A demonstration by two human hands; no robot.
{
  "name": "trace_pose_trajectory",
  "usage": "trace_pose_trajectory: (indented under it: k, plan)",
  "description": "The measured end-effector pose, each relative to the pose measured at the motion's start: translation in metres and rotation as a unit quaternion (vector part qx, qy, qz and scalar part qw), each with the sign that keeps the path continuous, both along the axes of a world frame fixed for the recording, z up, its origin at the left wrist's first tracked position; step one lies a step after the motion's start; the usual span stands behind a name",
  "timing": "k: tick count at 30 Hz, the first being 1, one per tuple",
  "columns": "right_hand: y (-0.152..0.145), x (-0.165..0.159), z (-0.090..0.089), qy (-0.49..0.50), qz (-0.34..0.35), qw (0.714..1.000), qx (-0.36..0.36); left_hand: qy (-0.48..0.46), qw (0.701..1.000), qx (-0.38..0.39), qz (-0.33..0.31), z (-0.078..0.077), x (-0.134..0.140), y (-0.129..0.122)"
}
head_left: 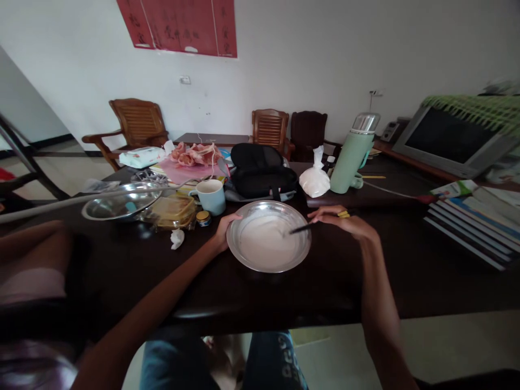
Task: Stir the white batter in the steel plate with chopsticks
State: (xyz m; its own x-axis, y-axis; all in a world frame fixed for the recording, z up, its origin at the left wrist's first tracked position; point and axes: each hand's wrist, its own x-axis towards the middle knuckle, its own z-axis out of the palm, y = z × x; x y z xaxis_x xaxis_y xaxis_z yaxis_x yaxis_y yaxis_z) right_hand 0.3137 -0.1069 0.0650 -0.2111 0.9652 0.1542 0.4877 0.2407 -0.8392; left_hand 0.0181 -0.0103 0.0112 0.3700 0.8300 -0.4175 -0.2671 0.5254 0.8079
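A shiny metal bowl [238,252] with white, milky batter [262,244] in it sits on the dark table in front of me. Its left rim is gripped by my left hand [225,230], thumb over the edge. To the right of the bowl, my right hand [339,219] is closed around dark chopsticks [301,229] with yellow ends. Their lower tips reach into the batter and are blurred there. A knotted plastic bag of white powder [314,181] stands behind the right hand, beside a tilted-looking green thermos [352,157].
Left of the bowl are a blue mug [213,201], a small jar [203,219], a crumpled tissue [177,239], packaged food [173,211] and another metal bowl [117,206]. Behind lies a black bag [260,176]. Books [475,230] are stacked right. Another person's arm [34,249] rests at left.
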Motion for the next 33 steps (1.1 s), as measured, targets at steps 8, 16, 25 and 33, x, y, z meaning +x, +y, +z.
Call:
trace_pose_trajectory:
  k: [8, 16, 25, 33]
  plan:
    - [0.007, -0.010, -0.005, 0.002, -0.016, 1.000, -0.002, 0.002, 1.000, 0.012, 0.009, 0.000, 0.000, 0.000]
    - [0.005, -0.016, -0.004, -0.008, 0.067, 0.998, -0.013, 0.000, 1.000, 0.011, 0.000, -0.003, -0.002, 0.002]
    - [0.003, -0.004, -0.003, -0.018, 0.055, 0.998, 0.019, -0.014, 1.000, 0.007, -0.010, -0.002, 0.000, 0.000]
    - [0.002, -0.002, -0.001, -0.052, 0.008, 0.998, 0.046, -0.014, 1.000, 0.010, -0.015, -0.003, -0.002, 0.001]
